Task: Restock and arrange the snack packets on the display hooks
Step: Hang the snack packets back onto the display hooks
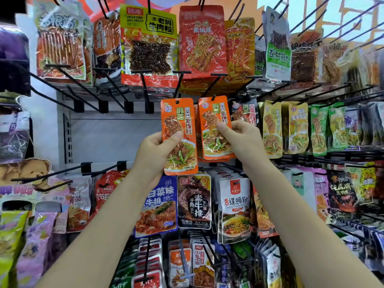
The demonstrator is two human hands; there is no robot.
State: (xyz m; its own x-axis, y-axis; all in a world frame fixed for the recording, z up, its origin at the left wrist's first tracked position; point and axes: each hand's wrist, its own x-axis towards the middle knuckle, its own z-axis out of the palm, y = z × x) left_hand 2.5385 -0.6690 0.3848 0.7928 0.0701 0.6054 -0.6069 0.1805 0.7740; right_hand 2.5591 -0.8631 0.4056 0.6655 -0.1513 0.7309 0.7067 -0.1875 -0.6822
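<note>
Two orange packets, light & floppy: left hand (159, 148) pinches the loose packet (179, 136), right hand (239, 140) pinches the hung packet (215, 127) at 3 o'clock. Probably slippery film; grip nr top hole.

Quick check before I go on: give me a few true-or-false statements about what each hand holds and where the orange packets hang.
1. The left hand holds an orange packet that is off any hook. True.
2. The right hand is empty. False: its grip pinches the front packet of the orange stack.
3. That orange stack hangs on a hook. True: a prong passes through its top hole.
4. The hooks left of the loose packet, in front of the grey back panel, are full. False: they are bare.
5. The yellow packets hang left of the orange ones. False: they hang to the right.
</note>
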